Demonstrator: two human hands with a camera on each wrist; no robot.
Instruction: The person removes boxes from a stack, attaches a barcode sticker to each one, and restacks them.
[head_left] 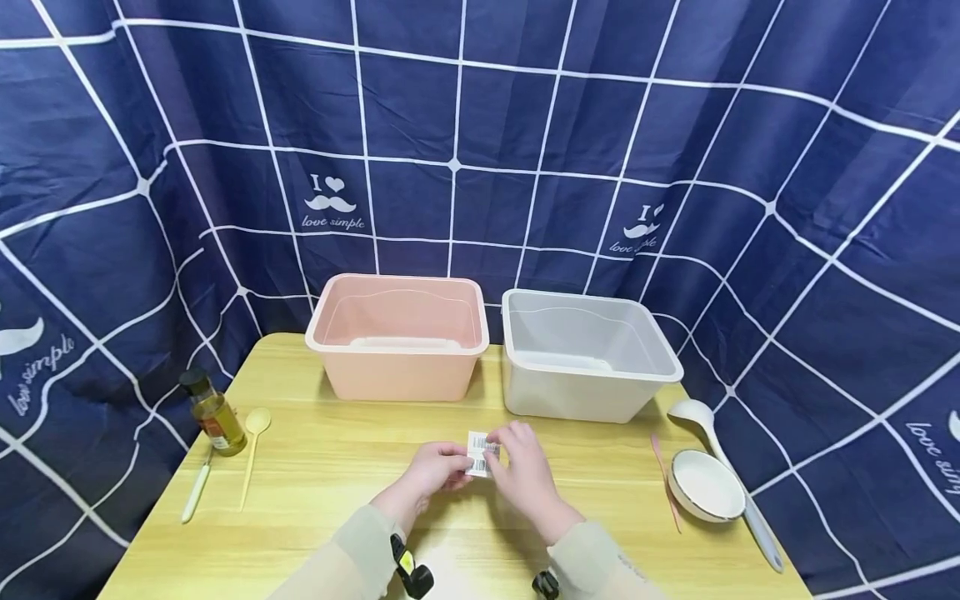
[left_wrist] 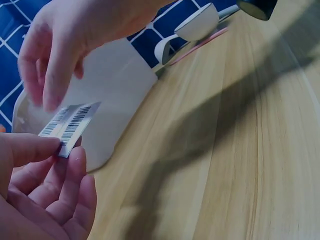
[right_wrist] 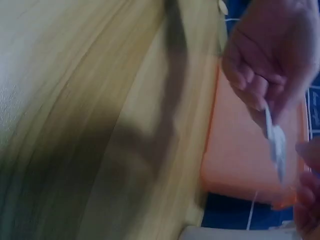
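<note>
My left hand pinches a small white sheet of barcode labels between thumb and fingers, above the front middle of the table. In the left wrist view, two rows of black bars show on the sheet, with the left thumb over its near edge. My right hand hovers at the sheet's right side, thumb and fingers loosely bent around its far edge. The right wrist view shows the sheet nearly edge-on, a gap between it and the right fingers.
Behind the hands stand a pink bin and a grey bin. At left are an oil bottle, a yellow spoon and a pale-handled utensil. At right lie a bowl, a ladle and a thin pink stick.
</note>
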